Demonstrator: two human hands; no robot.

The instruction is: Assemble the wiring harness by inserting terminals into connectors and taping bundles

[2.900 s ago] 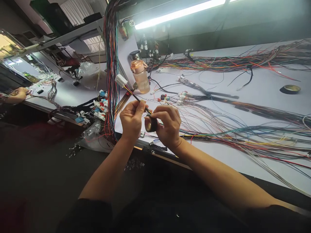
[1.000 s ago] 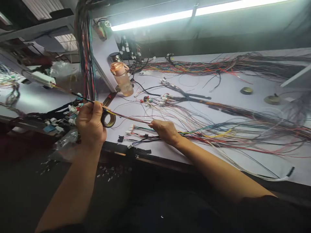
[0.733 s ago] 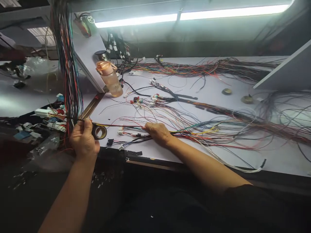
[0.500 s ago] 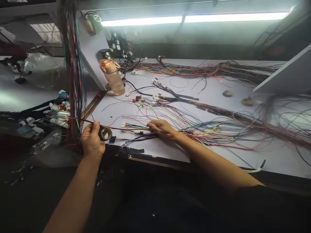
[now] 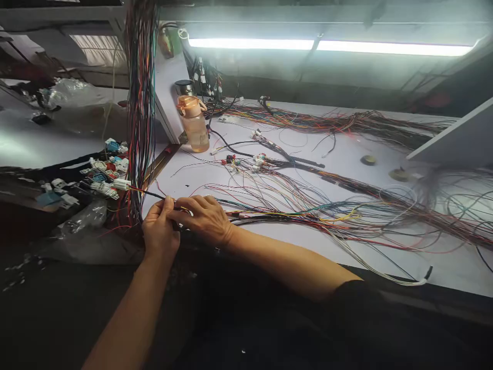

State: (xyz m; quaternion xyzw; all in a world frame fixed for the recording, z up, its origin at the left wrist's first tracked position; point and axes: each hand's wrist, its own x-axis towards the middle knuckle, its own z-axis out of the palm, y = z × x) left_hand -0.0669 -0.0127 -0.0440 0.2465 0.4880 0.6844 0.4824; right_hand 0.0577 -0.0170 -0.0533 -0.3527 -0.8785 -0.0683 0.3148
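My left hand (image 5: 159,226) pinches a thin wire bundle (image 5: 152,194) partly wrapped in black tape, at the bench's left front edge. From the pinch the bundle runs left to a white connector (image 5: 122,184). My right hand (image 5: 210,218) is right beside it, fingers curled over the same bundle. A dark roll of tape (image 5: 176,226) is mostly hidden between the two hands. Loose coloured wires (image 5: 285,213) trail away to the right of my right hand.
An orange water bottle (image 5: 195,126) stands at the back left. Beside it hangs a thick curtain of wires (image 5: 141,103). Several connectors (image 5: 103,177) lie in a heap on the left. A long harness (image 5: 346,182) crosses the bench, and two tape rolls (image 5: 368,160) lie at the right.
My right hand has slid left along the wires and now meets my left hand. The tape roll, plainly visible before, is now mostly covered. The view has shifted slightly left.
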